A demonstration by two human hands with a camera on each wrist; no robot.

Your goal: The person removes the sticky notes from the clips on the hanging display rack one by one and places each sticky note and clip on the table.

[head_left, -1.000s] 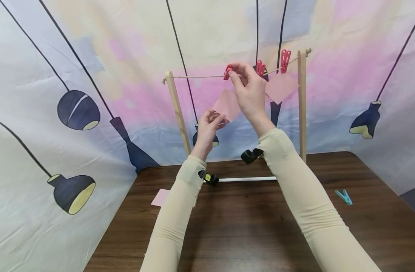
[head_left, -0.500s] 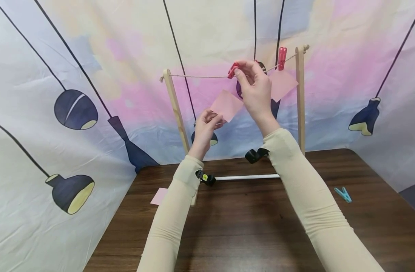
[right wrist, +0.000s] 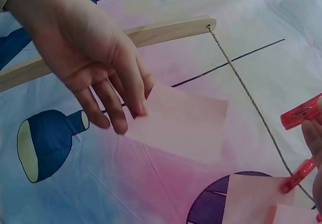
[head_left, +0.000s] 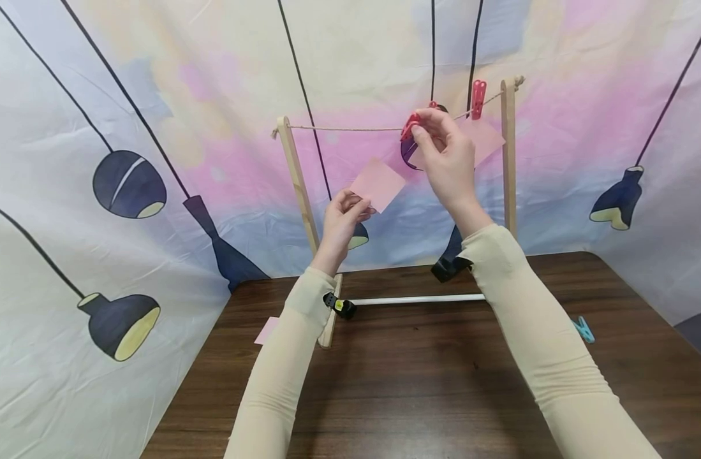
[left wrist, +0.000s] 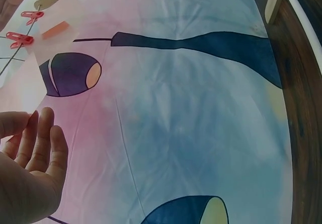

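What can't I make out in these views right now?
- Head: part of the red clip being held, under the right hand's fingers.
- Head: part of the blue clip, behind the right sleeve.
- Head: part of the table paper, behind the left sleeve.
- Right wrist: most of the right hand, cut off by the right edge.
- Left wrist: part of the held paper, cut off by the left edge.
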